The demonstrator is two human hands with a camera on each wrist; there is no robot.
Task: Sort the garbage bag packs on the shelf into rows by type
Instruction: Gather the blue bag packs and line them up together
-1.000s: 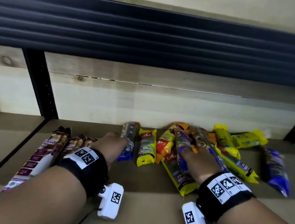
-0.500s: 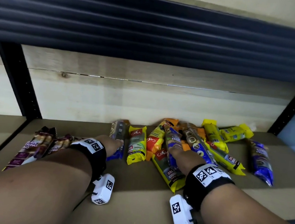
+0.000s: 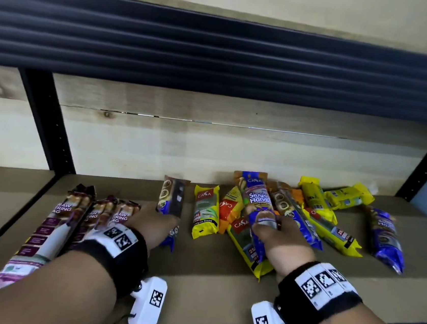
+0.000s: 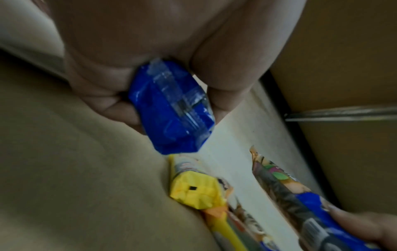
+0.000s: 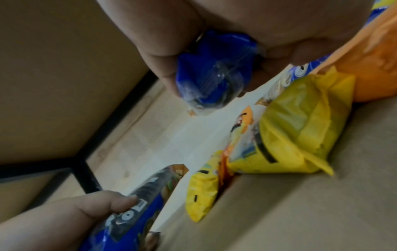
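With each hand clasped round a blue pack, the left hand [image 3: 156,222] gripping one [image 3: 172,197] at ten o'clock of the shelf [image 3: 207,273] and the right hand [image 3: 281,245] another [image 3: 257,201] lifted off the mixed heap at one o'clock, both packs would best be laid parallel just beside the purple row [image 3: 67,225]

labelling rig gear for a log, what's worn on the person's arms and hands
Both forearms are bare, no sleeves or gloves. The left hand and right hand each have a wide black wristband topped with white square-patterned marker tags. A white boxy camera unit, also tagged, hangs under each wrist.
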